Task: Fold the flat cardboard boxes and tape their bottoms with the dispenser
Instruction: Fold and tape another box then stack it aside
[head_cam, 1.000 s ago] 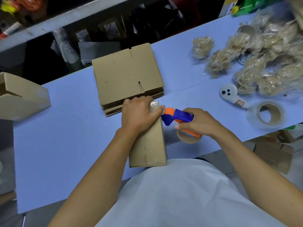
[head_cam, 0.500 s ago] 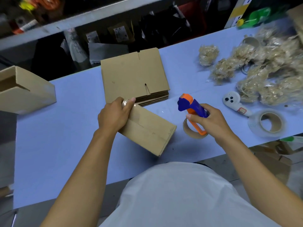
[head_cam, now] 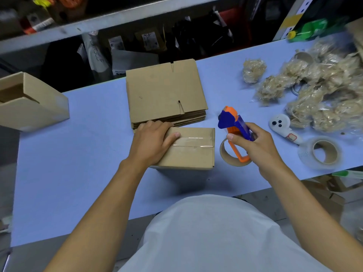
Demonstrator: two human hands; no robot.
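Left grip (head_cam: 152,141) on taped box (head_cam: 193,154)

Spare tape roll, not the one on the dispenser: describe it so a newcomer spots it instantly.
Start at the blue table and go to its near right edge, just past the right hand holding the tape dispenser. The spare tape roll lies flat there, below the white handheld device. Unlike the dispenser's nearly bare core, it carries thick clear tape and sits loose.
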